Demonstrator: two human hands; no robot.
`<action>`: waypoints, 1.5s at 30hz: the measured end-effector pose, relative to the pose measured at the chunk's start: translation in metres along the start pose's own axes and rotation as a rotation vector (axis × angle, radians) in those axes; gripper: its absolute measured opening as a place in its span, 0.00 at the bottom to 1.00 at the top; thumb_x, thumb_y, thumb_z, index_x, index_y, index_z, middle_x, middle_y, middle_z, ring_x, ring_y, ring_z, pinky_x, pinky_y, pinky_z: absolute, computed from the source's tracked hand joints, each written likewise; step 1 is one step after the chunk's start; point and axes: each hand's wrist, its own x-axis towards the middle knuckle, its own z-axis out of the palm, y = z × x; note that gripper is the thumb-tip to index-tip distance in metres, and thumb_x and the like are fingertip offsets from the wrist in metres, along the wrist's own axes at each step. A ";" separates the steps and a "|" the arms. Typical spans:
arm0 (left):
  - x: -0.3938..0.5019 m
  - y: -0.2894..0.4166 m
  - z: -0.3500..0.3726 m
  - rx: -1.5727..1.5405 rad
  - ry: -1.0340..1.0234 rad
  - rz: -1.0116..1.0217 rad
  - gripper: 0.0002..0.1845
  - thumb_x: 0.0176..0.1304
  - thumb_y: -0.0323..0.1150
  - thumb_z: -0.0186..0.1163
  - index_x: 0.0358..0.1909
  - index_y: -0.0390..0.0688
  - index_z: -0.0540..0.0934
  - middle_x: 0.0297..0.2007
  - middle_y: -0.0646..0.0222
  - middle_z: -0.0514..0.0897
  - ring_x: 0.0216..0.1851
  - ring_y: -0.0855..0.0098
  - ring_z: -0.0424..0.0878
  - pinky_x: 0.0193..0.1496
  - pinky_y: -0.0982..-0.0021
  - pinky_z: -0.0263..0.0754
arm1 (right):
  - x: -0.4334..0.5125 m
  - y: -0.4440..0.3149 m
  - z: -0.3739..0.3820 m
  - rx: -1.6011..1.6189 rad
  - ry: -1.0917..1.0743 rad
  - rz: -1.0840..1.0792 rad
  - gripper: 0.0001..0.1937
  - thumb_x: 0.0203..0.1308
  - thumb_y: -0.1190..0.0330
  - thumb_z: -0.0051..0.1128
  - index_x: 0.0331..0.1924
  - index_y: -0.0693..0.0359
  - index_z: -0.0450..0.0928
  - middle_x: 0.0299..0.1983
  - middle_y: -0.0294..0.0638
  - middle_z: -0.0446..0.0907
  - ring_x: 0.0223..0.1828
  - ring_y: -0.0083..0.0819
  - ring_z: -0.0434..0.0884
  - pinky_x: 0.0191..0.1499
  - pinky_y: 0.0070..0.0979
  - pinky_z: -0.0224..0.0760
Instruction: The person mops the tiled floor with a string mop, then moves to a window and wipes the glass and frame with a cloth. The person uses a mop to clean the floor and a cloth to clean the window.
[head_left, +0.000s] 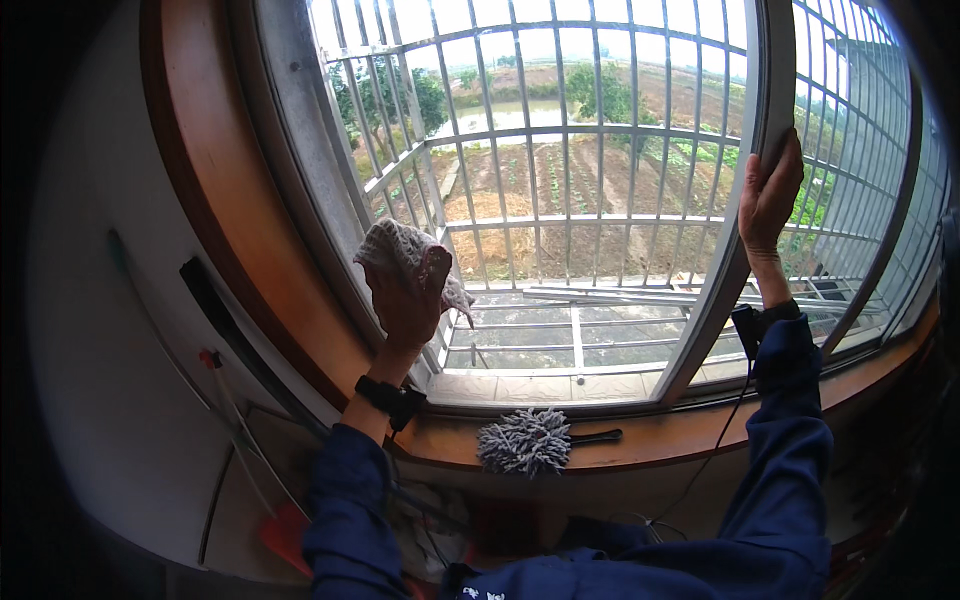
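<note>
A grey cloth is held in my left hand, raised in front of the left side of the window opening. Whether the cloth touches the frame there, I cannot tell. My right hand lies against the upright metal frame of the sliding window sash, its thumb on the near side and its fingers pointing up. Below, on the wooden windowsill, rests a grey microfibre duster with a black handle, between my two forearms.
Metal security bars stand outside the window, with loose metal strips on their base grid. A wooden window surround curves at the left. Long poles lean on the white wall, above a red plastic object. Thin cables hang by my wrists.
</note>
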 end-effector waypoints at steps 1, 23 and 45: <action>-0.001 -0.001 0.002 0.103 0.049 0.070 0.29 0.67 0.45 0.62 0.67 0.46 0.68 0.61 0.50 0.68 0.60 0.36 0.69 0.65 0.35 0.65 | 0.000 0.000 0.000 0.002 0.004 -0.005 0.32 0.74 0.58 0.48 0.74 0.65 0.55 0.68 0.56 0.65 0.68 0.51 0.67 0.69 0.42 0.61; 0.298 -0.027 -0.018 0.503 0.485 0.476 0.30 0.67 0.43 0.54 0.69 0.46 0.68 0.60 0.50 0.75 0.59 0.44 0.71 0.66 0.47 0.62 | -0.012 0.002 -0.001 0.014 0.027 -0.048 0.30 0.75 0.60 0.48 0.74 0.65 0.56 0.67 0.55 0.67 0.66 0.50 0.69 0.67 0.41 0.65; 0.158 -0.014 0.007 0.108 0.346 0.251 0.37 0.68 0.48 0.48 0.67 0.25 0.62 0.62 0.29 0.64 0.66 0.30 0.60 0.68 0.38 0.52 | -0.011 0.003 -0.002 -0.025 0.022 -0.027 0.29 0.76 0.60 0.47 0.74 0.64 0.57 0.68 0.53 0.67 0.68 0.49 0.69 0.69 0.39 0.64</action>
